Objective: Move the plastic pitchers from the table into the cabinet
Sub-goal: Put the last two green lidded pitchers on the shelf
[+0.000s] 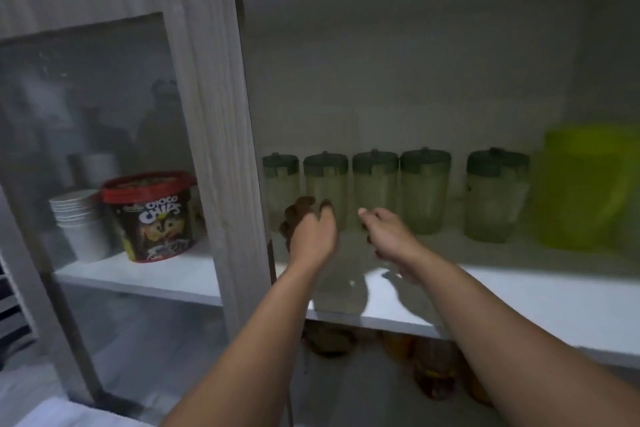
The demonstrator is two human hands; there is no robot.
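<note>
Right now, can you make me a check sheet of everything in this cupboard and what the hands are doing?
Surface: white cabinet shelf, bare along its front edge.
Job's things: five clear pitchers with green lids standing upright in a row at the back.
Clutter: yellow-green plastic container right of the row; behind the glass door, a Choco Chips tub and stacked white cups.
Hands: left hand and right hand both open and empty, reaching in front of the pitchers.
Cables: nothing seen.
Surroundings: dim cabinet; blurry brownish items on the level below.
</note>
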